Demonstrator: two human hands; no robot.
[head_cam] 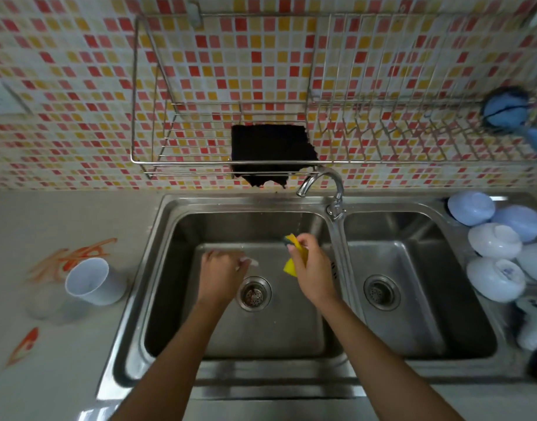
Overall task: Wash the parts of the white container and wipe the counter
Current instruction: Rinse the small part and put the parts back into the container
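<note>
Both hands hang over the left sink basin (176,268). My right hand (309,262) grips a yellow sponge (293,262) with a dark scrub side, under the faucet spout (305,185). My left hand (221,268) has curled fingers around a small pale part (252,262), blurred and mostly hidden. A white container cup (91,282) lies tilted on the counter (33,223) left of the sink, with a clear lid-like part (48,308) beside it. Orange smears (75,256) mark the counter behind the cup and nearer the front (24,344).
A wire rack (382,141) hangs on the tiled wall with a dark cloth (270,150) draped over it. Several upturned pale bowls (498,253) stand right of the right basin (413,284). A blue scrubber (504,109) hangs at the far right.
</note>
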